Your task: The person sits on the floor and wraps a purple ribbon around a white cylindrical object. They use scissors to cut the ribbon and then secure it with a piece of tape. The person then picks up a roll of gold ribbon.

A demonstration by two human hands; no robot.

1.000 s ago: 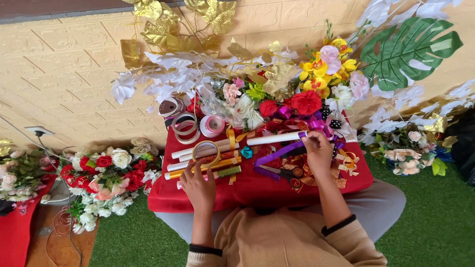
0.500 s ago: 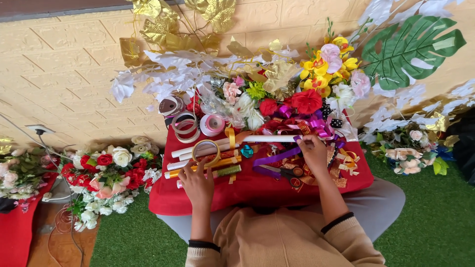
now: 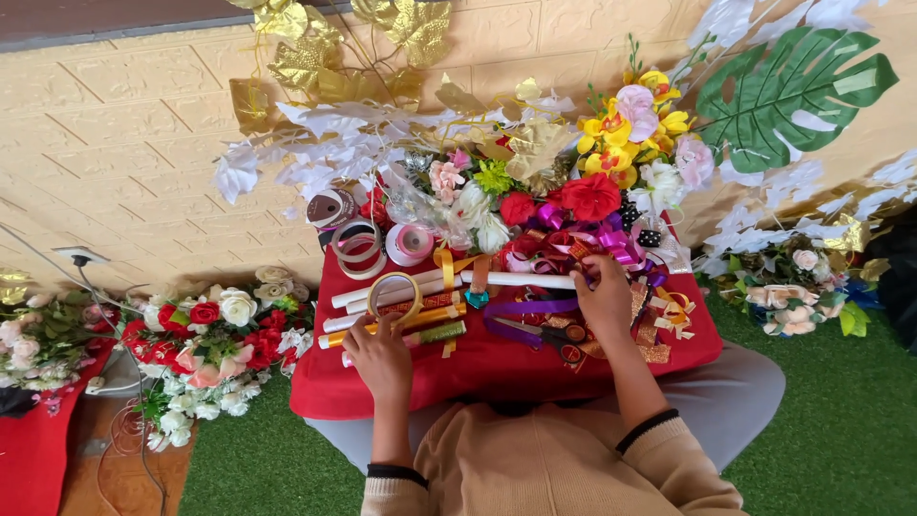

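Head view, I look down on a red cloth (image 3: 497, 368) spread over the person's lap, serving as the worktop; I use it as my landmark. Left hand (image 3: 380, 355) sits at the cloth's near-left part, fingers curled, thumb and fingers touching the gold ribbon ring (image 3: 394, 298) that stands on edge just beyond the knuckles. I can't tell if the ring is truly pinched or just steadied. Right hand (image 3: 606, 298) is at the cloth's centre-right, fingers bent down and closed onto the right end of a white rolled tube (image 3: 521, 280) lying across the middle of the cloth.

More rolls (image 3: 396, 315), white and gold, lie side by side on the cloth's left half, under and beside the ring. A green glittery stick (image 3: 437, 333) lies just beside the left hand. Scissors (image 3: 544, 333) with red-dark handles lie on the cloth just near of the right hand, over a purple ribbon strip (image 3: 530, 308). Ribbon spools (image 3: 368, 244), pink and white, stack at the cloth's far-left corner. A purple and pink bow pile (image 3: 587, 239) sits at the far edge, red flowers (image 3: 590, 196) behind it. Gold and orange ribbon scraps (image 3: 664, 320) lie on the cloth's right edge.

No real containers visible; everything lies loose on the cloth. Left of the cloth, a red and white flower bunch (image 3: 210, 334) lies on the green turf (image 3: 821, 430). A big green leaf (image 3: 793, 81) leans on the wall, far right of the cloth.
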